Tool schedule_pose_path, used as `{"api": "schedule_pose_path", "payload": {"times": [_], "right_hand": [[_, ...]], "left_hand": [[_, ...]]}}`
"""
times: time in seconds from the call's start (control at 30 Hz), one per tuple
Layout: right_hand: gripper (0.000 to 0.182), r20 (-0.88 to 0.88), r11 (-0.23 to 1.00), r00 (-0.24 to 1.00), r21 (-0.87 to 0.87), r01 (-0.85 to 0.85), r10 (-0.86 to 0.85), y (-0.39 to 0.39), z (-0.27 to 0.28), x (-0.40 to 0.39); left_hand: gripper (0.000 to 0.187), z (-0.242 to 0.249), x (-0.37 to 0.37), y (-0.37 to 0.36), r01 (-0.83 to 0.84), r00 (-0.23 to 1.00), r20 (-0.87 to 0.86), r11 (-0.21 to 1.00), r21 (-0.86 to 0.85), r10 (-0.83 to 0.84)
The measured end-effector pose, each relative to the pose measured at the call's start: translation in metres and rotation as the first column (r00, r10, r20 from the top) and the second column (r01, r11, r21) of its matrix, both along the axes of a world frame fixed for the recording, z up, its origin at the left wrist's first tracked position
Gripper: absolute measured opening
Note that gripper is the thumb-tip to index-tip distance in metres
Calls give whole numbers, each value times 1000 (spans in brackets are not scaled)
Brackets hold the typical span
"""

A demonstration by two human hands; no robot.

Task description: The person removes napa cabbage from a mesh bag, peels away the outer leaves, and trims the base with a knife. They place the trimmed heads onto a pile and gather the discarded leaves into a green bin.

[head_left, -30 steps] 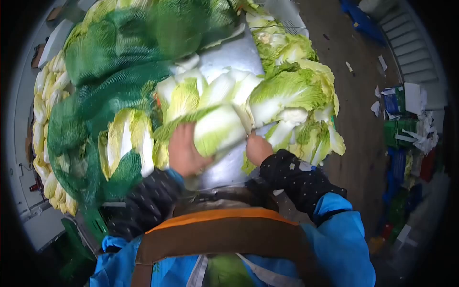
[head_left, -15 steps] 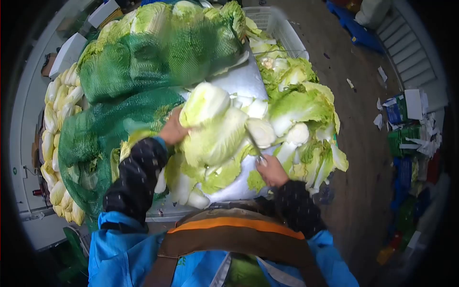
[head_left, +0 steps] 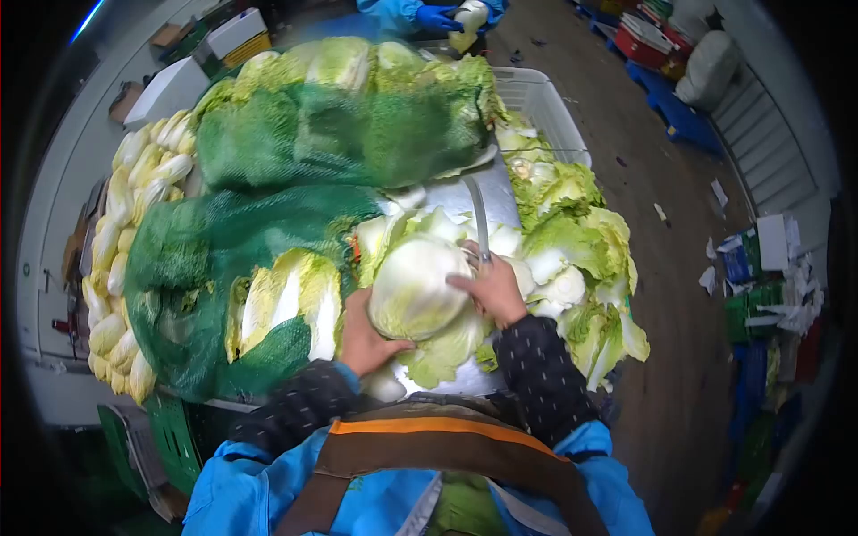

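Cabbage [head_left: 418, 288] sits over the counter [head_left: 447, 198]; left hand [head_left: 365, 338] cupped round its near-left side, right hand [head_left: 496, 293] touching its right, gripping a knife [head_left: 482, 219] pointed far; both equally close, long axis hard to tell tbh.

Gap over metal tbl [head_left: 450, 196], knife blade [head_left: 480, 210] in way

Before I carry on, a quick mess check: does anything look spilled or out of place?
Yes, a little: pale scraps lie strewn on the floor at right, and white strips straggle untidily by the green crate. The held cabbage shows no obvious damage.
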State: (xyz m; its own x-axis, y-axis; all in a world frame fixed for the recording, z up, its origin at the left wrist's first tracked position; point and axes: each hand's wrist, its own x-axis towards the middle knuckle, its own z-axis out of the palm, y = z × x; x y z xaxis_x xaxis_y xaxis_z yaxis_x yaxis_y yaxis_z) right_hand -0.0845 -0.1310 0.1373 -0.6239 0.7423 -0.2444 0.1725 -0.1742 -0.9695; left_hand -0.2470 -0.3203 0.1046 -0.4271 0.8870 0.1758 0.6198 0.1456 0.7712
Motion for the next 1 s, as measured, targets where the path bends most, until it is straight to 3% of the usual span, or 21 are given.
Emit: {"api": "schedule_pose_path", "payload": {"times": [0.03, 0.1, 0.13, 0.17, 0.23, 0.27, 0.33, 0.37, 0.43, 0.47, 0.53, 0.57, 0.63, 0.67, 0.73, 0.77, 0.8, 0.83, 0.9, 0.93, 1.0], "right_hand": [[67, -51, 983, 999, 183, 1, 9, -18, 0, 2], [72, -162, 977, 986, 212, 2, 33, -59, 12, 1], [70, -176, 950, 984, 307, 46, 9, -81, 16, -4], [70, -168, 958, 985, 287, 17, 33, -96, 21, -6], [64, 79, 887, 995, 461, 19, -63, -113, 34, -9], [60, 447, 941, 894, 311, -132, -22, -106, 46, -8], [57, 164, 928, 968, 353, 121, -189, -94, -6, -11], [57, 58, 906, 969, 372, 203, -241, -83, -16, -14], [56, 80, 895, 966, 401, 194, -246, -75, -9, -17], [55, 116, 892, 960, 412, 185, -253, -75, -8, -17], [55, 122, 942, 979, 314, 120, -166, -81, -8, -16], [54, 121, 978, 991, 203, 37, -63, -88, -8, -16], [56, 173, 977, 984, 212, -1, -36, -85, -2, -28], [57, 339, 951, 939, 306, -48, -62, -74, -17, -34], [62, 517, 872, 846, 466, -152, -129, -63, -43, -42], [62, 510, 865, 849, 479, -150, -136, -57, -45, -43], [62, 417, 884, 891, 465, -37, -182, -56, -48, -41], [61, 325, 900, 917, 430, 75, -232, -59, -51, -38], [41, -140, 840, 930, 399, 368, -341, -66, -40, -28], [38, -145, 789, 924, 485, 379, -354, -68, -38, -26], [35, -142, 729, 913, 560, 393, -383, -75, -33, -33]], "left_hand": [[95, 20, -3, -7, -21, 1000, -5, 1000, -6, 21], [79, 70, -2, -5, -322, 803, 558, 941, 107, 211], [66, 85, 10, 3, -297, 867, 462, 939, 176, 187], [53, 76, 14, 6, -233, 972, 70, 963, 138, 225], [37, 55, 14, -10, -166, 872, 451, 982, -91, 189], [37, 41, 15, -18, -175, 865, 458, 979, -103, 202], [31, 8, 16, -30, -388, 817, 472, 921, 23, 332], [32, -10, 5, -39, -375, 926, 37, 927, 22, 375], [31, -26, 1, -43, -441, 887, -208, 889, -121, 412], [31, -1, 7, -35, -433, 890, -208, 894, -114, 405], [32, 67, 29, -13, -438, 838, -252, 872, 219, 484], [32, 63, 35, -11, -445, 838, -247, 871, 209, 487], [32, 53, 41, -10, -199, 980, 31, 972, 124, 197], [31, 53, 41, -12, -143, 978, -125, 970, 195, 169], [29, 40, 36, -11, -111, 989, -71, 969, 218, 130], [29, 35, 32, -9, -89, 996, -7, 968, 235, 93], [31, 34, 22, -7, -244, 897, 383, 970, 10, 222], [34, 30, 7, -6, -247, 856, 445, 965, -93, 262], [31, 18, -2, -12, -178, 950, 206, 950, -255, 233], [31, 15, 3, -11, -181, 949, 210, 952, -249, 235], [28, 26, 21, -7, -451, 888, -11, 877, 164, 459]]}}
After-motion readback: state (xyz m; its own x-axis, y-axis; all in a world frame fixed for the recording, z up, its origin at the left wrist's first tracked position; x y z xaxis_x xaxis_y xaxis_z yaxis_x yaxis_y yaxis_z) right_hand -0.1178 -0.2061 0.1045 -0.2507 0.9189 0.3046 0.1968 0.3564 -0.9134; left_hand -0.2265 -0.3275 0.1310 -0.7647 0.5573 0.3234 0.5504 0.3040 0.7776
